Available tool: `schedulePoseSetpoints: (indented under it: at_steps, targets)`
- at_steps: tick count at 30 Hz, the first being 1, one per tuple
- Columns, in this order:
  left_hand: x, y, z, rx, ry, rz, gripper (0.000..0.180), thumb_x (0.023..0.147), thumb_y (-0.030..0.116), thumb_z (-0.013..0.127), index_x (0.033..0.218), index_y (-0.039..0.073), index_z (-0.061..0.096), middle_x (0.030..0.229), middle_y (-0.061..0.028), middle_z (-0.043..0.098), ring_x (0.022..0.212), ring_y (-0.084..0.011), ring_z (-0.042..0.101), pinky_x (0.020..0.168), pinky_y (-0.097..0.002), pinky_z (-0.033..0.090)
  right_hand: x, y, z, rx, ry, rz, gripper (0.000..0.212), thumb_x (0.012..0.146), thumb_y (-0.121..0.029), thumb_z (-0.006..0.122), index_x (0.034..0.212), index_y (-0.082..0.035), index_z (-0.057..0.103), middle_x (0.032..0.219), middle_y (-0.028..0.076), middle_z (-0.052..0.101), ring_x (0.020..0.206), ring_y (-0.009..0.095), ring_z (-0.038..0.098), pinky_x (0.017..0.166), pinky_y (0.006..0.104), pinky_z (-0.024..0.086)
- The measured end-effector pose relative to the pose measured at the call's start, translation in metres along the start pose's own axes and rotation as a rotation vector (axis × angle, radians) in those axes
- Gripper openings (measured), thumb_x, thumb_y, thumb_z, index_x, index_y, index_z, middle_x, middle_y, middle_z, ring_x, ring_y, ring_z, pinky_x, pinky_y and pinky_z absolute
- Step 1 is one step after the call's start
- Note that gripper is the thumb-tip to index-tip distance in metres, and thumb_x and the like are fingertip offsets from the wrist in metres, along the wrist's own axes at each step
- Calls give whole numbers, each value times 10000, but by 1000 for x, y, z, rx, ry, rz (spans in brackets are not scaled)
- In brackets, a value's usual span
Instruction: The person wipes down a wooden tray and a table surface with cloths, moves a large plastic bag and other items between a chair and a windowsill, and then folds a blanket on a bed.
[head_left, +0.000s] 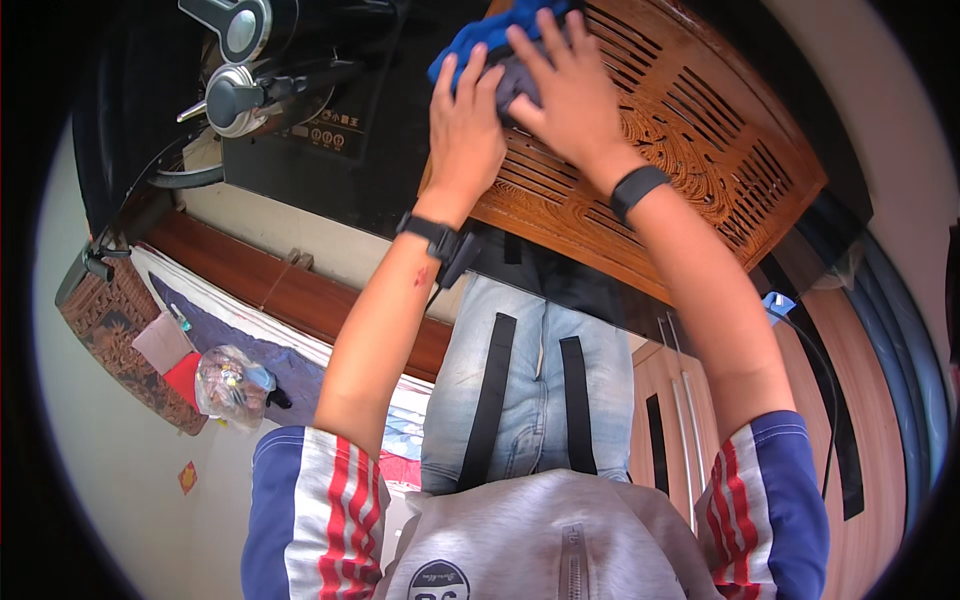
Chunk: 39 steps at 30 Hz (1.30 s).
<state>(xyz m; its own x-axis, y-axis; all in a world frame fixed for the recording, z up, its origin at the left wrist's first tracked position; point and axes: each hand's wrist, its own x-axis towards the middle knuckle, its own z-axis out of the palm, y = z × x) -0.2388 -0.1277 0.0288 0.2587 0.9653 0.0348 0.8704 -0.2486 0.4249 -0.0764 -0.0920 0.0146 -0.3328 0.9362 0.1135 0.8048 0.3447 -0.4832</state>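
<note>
Person's L hand (472, 135) & R hand (572, 105) rest on a bunched blue-and-grey cloth (517, 82), fingers outstretched & spread apart, not clenched. The cloth lies at the far L part of a carved wooden tray (690, 130); a glossy black panel (300, 185) w/ printed markings is L of the tray.

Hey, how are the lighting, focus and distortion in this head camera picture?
In the head view, the fisheye lens leaves black corners; blue bands bow along the right side; bright highlights mark the silver-and-black fitting; the left hand and right hand look reasonably sharp.
</note>
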Motion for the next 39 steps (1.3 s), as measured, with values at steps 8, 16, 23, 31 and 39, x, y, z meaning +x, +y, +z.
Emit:
schedulePoseSetpoints:
  at_steps: [8, 16, 23, 31, 39]
  targets:
    - [-131, -14, -36, 102, -232, -142, 515, 772, -81, 570, 1273, -4, 476, 1474, -237, 360, 1364, -452, 291, 1137, -527, 251, -88, -101, 24, 289, -218, 75, 707, 748, -328, 738, 1389, -127, 517, 1523, 154, 362, 1447, 388, 256, 1163, 510, 271]
    - [-78, -22, -28, 128, -289, -1, 716, 800, 113, 708, 1409, 17, 343, 1555, -219, 198, 1415, -493, 165, 1170, -557, 177, -54, -57, 31, 124, 76, 55, 587, 673, -298, 767, 1239, -214, 633, 1477, 42, 462, 1422, 258, 340, 1182, 433, 265]
    - [51, 12, 56, 396, -210, 161, 740, 927, 404, 566, 1483, 27, 256, 1588, -206, 123, 1442, -496, 46, 1161, -564, 94, 7, 55, -12, -194, 79, 259, 528, 840, -362, 666, 1357, -299, 577, 1517, -22, 433, 1438, 218, 322, 1197, 440, 205]
    - [36, 192, 131, 186, -218, 403, 731, 873, 375, 608, 1472, 70, 323, 1580, -166, 202, 1458, -434, 103, 1110, -665, 132, -157, 156, -102, -337, 122, 488, 569, 850, -372, 632, 1401, -271, 531, 1517, 34, 432, 1437, 272, 326, 1194, 485, 211]
    - [-21, 291, 170, 61, -377, 716, 621, 849, 329, 624, 1394, 106, 425, 1563, -107, 270, 1446, -390, 183, 1101, -670, 179, -316, 147, -125, -233, 311, 745, 595, 830, -260, 667, 1401, -188, 512, 1490, 117, 441, 1388, 382, 363, 1166, 474, 276]
